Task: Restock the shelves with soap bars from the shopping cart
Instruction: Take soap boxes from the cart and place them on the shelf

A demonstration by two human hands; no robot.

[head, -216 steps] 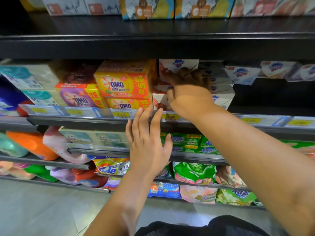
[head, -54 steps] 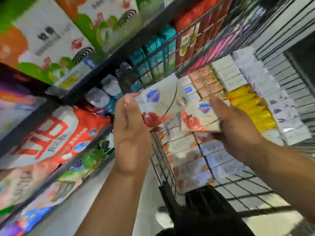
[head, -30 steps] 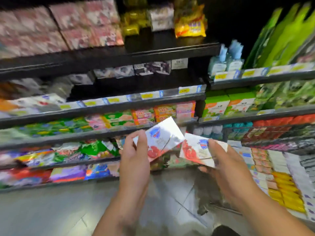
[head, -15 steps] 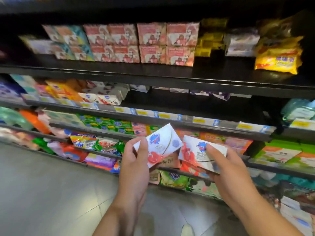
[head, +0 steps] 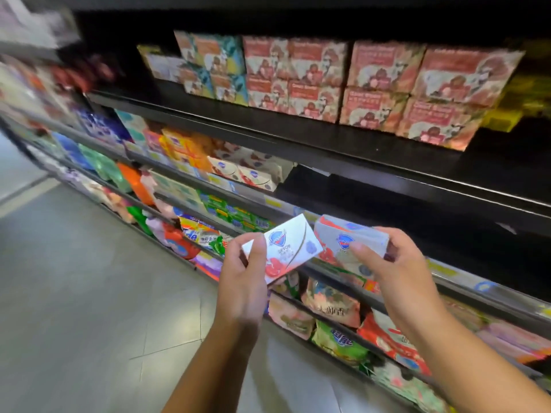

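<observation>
Two soap boxes in hand, neither shelved yet. Landmark for this entry is the shelf stack [head: 253, 172] of matching white soap boxes.

The left hand [head: 241, 281] grips the first soap box [head: 286, 245] at its lower left end, thumb across the front face and fingers behind. The box is tilted with its logo toward us. The right hand [head: 399, 272] grips the second soap box [head: 348, 239], thumb on the face and fingers curled round the far end. That package is blurred, so we cannot tell whether it is one box or two held together.

Both boxes are below and right of the shelf stack, out in front of the shelving and resting on nothing. They are just beside each other, and we cannot tell whether their corners touch.

Progress, as we judge it:
- Done: the shelf stack already has several boxes in two tiers, so part of the restock looks complete.
- In hand: this pair is at the carry stage, not yet at placement.
- Left: a dark shelf stretch [head: 387, 201] runs right of the shelf stack on the same board, and we take it as the slot to fill.
- Unknown: the cart is out of view, so we cannot count what remains.

The pink cartons [head: 381, 84] above the shelf stack and the detergent bags [head: 331, 302] below it are not part of our task.
</observation>
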